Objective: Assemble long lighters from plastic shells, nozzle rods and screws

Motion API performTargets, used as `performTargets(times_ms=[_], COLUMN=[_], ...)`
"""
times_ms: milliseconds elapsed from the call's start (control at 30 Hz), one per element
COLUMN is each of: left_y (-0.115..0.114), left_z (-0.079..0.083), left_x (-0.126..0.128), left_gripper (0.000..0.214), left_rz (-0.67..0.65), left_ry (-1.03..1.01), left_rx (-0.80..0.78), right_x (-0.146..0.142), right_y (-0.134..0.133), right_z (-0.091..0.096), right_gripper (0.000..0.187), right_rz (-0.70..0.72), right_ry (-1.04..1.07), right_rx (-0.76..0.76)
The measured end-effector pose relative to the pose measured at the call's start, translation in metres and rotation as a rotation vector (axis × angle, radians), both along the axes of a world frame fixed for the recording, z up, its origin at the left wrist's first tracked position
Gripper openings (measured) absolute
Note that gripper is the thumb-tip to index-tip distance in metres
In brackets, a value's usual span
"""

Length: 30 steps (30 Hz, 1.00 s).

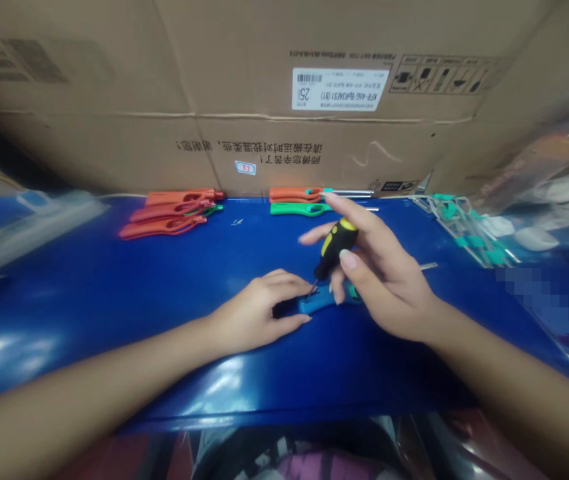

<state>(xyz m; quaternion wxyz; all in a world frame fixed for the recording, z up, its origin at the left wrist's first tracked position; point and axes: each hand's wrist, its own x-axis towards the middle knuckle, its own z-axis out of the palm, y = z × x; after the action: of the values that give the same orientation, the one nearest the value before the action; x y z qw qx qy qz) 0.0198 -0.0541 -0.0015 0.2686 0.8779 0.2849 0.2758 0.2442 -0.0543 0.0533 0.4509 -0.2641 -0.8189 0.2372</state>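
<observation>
My right hand point(384, 280) is closed round a short black and yellow screwdriver point(333, 248), its tip pointing down and left onto a blue plastic handle piece point(320, 300) lying on the blue table point(114, 293). My left hand point(259, 312) rests on the table with its fingers curled over the left end of that blue piece, pinning it down. A teal part shows under my right palm, at the right end of the piece.
Several orange handle pieces point(169, 213) lie at the back left. An orange one point(297, 194) and a green one point(300, 209) lie at the back centre. Teal and metal parts point(464, 230) are piled at the right. A large cardboard box point(284, 93) walls the back.
</observation>
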Motion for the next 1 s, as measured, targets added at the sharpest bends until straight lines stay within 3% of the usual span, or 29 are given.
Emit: performTargets(times_ms=[67,233,367,433,633,800,1000], left_y=[-0.0001,0.0001,0.0004,0.0002,-0.0007,-0.0007,-0.0012], left_z=[0.0003,0.0002,-0.0005,-0.0007,0.0008,0.0020,0.0023], left_x=[-0.0001,0.0004,0.0005,0.0002,0.0005,0.0009,0.0001], left_gripper=[0.037,0.035,0.038,0.037,0.034,0.037,0.034], left_rz=[-0.001,0.000,0.000,0.002,0.012,0.010,0.016], left_ry=[0.005,0.002,0.010,0.006,-0.007,0.010,0.008], left_rx=[0.000,0.017,-0.012,-0.012,0.015,-0.006,0.003], right_x=[-0.0013,-0.0022,-0.0021,-0.0019,0.0005,-0.0030,-0.0022], right_y=[0.0010,0.0034,0.0027,0.0029,0.0018,-0.0029,0.0006], right_z=[-0.0024,-0.0065,-0.0053,-0.0037,-0.0004,-0.0022,0.0010], right_gripper=[0.046,0.043,0.049,0.048,0.046,0.046,0.036], right_rz=[0.044,-0.091,0.082,0.117,-0.078,0.047,-0.034], right_ry=[0.033,0.026,0.061,0.075,-0.032,0.011,-0.041], right_rx=[-0.021,0.190,-0.086,-0.146,0.183,-0.010,0.239])
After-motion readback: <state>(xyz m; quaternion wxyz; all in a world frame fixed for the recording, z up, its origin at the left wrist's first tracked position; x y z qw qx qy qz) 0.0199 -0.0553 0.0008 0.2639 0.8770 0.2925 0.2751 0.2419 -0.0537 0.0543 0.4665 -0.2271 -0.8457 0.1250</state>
